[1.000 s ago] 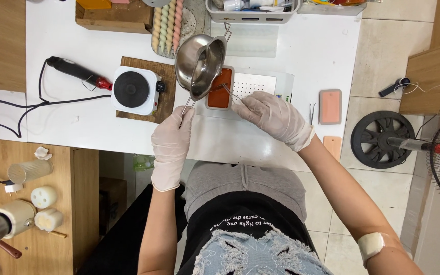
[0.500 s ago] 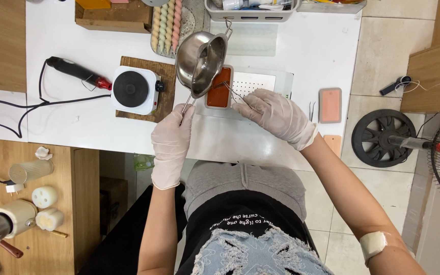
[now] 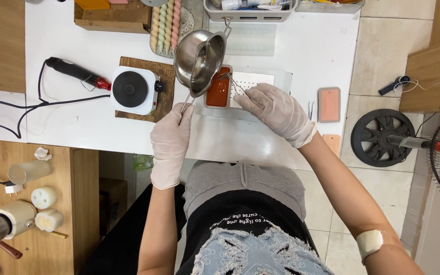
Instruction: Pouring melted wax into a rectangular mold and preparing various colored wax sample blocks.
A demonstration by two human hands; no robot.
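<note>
My left hand (image 3: 171, 137), in a pale glove, grips the thin handle of a steel melting pot (image 3: 199, 58), which is tilted over a small rectangular mould (image 3: 218, 87) filled with orange-red liquid. My right hand (image 3: 277, 111), also gloved, holds a thin metal tool (image 3: 234, 83) whose tip reaches the mould's right edge. The mould sits on a white tray (image 3: 266, 79) on the white table (image 3: 92, 127).
A small white hot plate (image 3: 131, 89) rests on a wooden board left of the pot, with a black and red tool (image 3: 75, 73) and cable beside it. A pink block (image 3: 329, 104) lies at the right. Fans stand on the floor at right; candles sit on a wooden bench at lower left.
The steel pot has tipped a little further over the mould. My right hand has shifted slightly with the metal tool at the mould's edge.
</note>
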